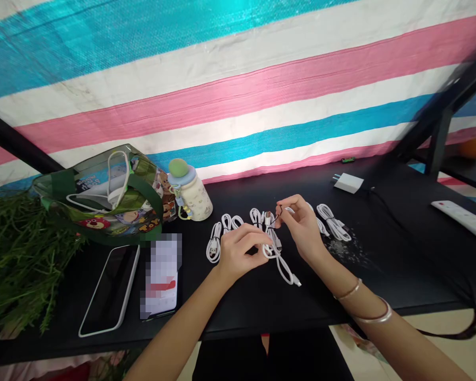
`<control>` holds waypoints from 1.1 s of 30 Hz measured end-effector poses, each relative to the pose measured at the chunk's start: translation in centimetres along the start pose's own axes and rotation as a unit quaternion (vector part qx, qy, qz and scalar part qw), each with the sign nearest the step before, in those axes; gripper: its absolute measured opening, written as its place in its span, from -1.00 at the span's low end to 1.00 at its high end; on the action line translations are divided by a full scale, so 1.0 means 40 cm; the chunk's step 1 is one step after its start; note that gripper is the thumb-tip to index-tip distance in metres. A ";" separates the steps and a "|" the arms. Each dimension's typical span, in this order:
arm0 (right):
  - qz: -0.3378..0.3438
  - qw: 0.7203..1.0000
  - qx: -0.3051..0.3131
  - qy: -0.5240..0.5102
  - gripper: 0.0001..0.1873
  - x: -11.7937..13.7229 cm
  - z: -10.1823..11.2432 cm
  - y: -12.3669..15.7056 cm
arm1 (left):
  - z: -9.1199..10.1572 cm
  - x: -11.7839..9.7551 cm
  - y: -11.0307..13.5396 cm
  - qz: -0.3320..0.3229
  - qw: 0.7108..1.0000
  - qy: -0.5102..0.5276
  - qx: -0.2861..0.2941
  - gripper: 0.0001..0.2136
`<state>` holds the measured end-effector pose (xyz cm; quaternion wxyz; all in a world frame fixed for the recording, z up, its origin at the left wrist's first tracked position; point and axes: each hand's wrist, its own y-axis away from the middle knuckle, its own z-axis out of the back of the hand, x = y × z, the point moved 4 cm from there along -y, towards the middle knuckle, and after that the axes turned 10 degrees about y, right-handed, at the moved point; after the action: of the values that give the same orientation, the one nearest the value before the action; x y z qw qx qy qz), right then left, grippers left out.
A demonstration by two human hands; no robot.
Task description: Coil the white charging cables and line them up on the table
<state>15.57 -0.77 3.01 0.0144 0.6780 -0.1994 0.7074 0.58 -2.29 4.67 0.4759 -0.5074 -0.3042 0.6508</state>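
My left hand [240,248] pinches a white charging cable [286,272] above the black desk. One loop of it hangs down with its plug end toward the front edge, and a second plug points up between my hands. The fingertips of my right hand [303,227] are closed on a thin black twist tie [280,209] beside that upper plug. Behind and to the left of my left hand, a bundled white cable [213,244] lies coiled with others. Another tied bundle [333,222] rests right of my right hand. My hands partly hide the coils between them.
A green bag [103,211], a bottle with a blue lid [196,198] and two phones, one white-edged [110,291], stand or lie left. Leafy greenery [19,259] fills the far left. Rightward are a white charger [349,183], a black cord [392,214] and a power strip [464,218].
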 end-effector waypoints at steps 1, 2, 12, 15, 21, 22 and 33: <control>0.003 1.000 0.001 0.002 -0.86 0.001 0.000 0.000 | 0.002 -0.002 -0.001 -0.003 1.000 -0.004 -0.007 -0.81; 0.007 1.000 0.003 0.004 -0.87 0.001 0.000 0.000 | 0.003 -0.004 -0.002 -0.005 1.000 -0.009 -0.012 -0.82; 0.125 0.976 0.014 0.176 -0.92 0.021 -0.012 0.019 | 0.007 -0.016 -0.008 -0.041 0.998 -0.033 -0.029 -0.86; 0.187 0.951 0.013 0.245 -0.85 0.033 -0.015 0.027 | 0.007 -0.016 -0.007 -0.047 0.998 -0.025 -0.025 -0.88; 0.235 0.920 -0.004 0.312 -0.82 0.032 -0.015 0.027 | 0.015 -0.017 -0.004 -0.042 0.999 -0.005 -0.026 -0.87; 0.240 0.918 -0.004 0.315 -0.82 0.031 -0.015 0.026 | 0.017 -0.016 -0.003 -0.038 0.999 0.003 -0.031 -0.85; 0.182 0.949 -0.057 0.252 -0.88 0.012 0.004 0.011 | 0.013 0.001 0.009 -0.047 0.994 0.080 -0.061 -0.78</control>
<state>15.56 -1.36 3.35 -0.0261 0.4281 -0.3488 0.8333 0.00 -2.32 4.50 0.4966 -0.5714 -0.3277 0.5652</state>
